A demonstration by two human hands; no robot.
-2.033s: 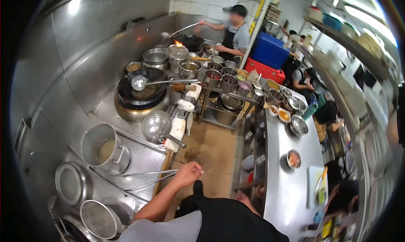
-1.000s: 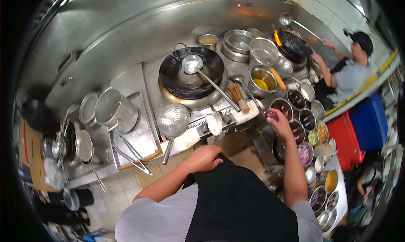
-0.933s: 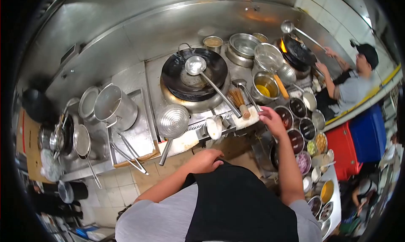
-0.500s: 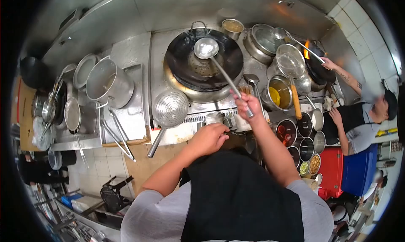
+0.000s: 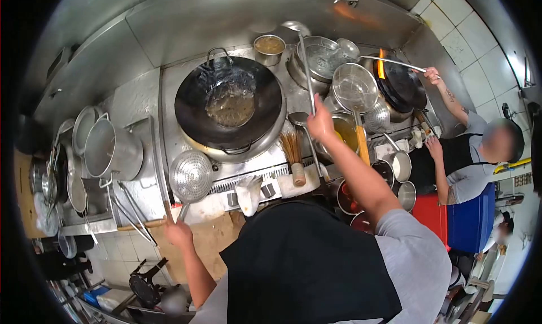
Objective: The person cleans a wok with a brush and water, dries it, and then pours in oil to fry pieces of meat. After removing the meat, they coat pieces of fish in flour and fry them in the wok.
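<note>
In my right hand (image 5: 320, 119) is the long handle of a steel ladle (image 5: 306, 58). The ladle's bowl is up at the back, close to the steel wall and above the pot of clear liquid (image 5: 322, 56). My left hand (image 5: 179, 233) is closed at the handle of a perforated skimmer (image 5: 191, 176), whose round bowl rests at the stove's front left. Between my hands stands a large black wok (image 5: 189, 106) on the burner, with a little brownish liquid at its bottom. A bamboo brush (image 5: 292, 154) and a folded white cloth (image 5: 248, 194) lie along the front.
A wire strainer with wooden handle (image 5: 362, 146) lies over a pot of yellow liquid (image 5: 341, 129). A tall pot (image 5: 116, 154) and tongs (image 5: 135, 214) are at left. At right, another person (image 5: 480, 160) holds a ladle over a wok with flame (image 5: 398, 87).
My right hand has lifted the ladle out of the wok toward the back right. My left hand has moved left from the front of the stove to the skimmer's handle. The view has shifted.
</note>
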